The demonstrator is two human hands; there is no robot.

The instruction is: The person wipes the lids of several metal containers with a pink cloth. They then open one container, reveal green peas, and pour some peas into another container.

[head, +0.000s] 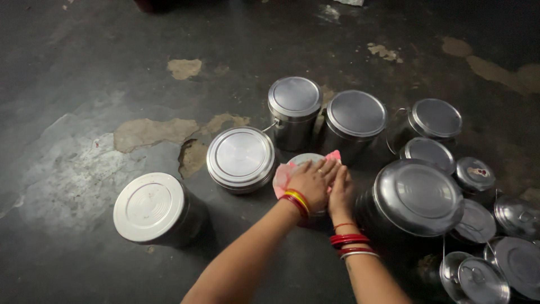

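Both hands lie flat: left hand [312, 181] presses a soft pink cloth [281, 179] onto the steel tin's lid [304, 159], right hand [340, 194] alongside at 3 o'clock, gripping nothing. Lid's probably slick and rigid, so I'd grab the rim.

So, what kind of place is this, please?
Probably a home kitchen or storeroom floor: many lidded steel canisters stand on a worn, patched dark floor, where both hands press a pink cloth onto one lid.

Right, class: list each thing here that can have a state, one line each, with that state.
Left hand: flat on the pink cloth.
Right hand: pressing beside it.
Small tin: covered by cloth and hands.
Tall tin: lid on.
White-lidded tin: closed.
Floor: cracked, patchy.
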